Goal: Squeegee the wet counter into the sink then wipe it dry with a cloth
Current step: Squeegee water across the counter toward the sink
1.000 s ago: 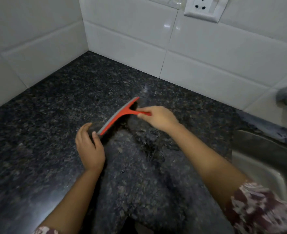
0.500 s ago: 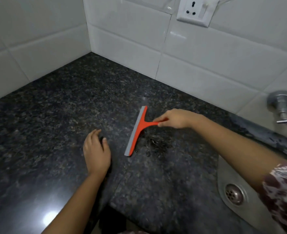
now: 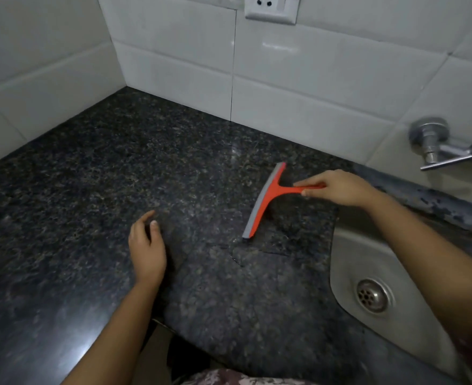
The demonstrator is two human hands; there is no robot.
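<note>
Head view: from above the granite counter (image 3: 96, 190)'s front edge, facing down toward its tiled back corner.
Range: close.

White glossy wall tiles (image 3: 298, 87) meet in a corner behind a dark speckled stone counter (image 3: 96, 190). A white socket plate (image 3: 269, 9) sits high on the back wall. A metal tap (image 3: 435, 145) juts from the tiles at right.
</note>
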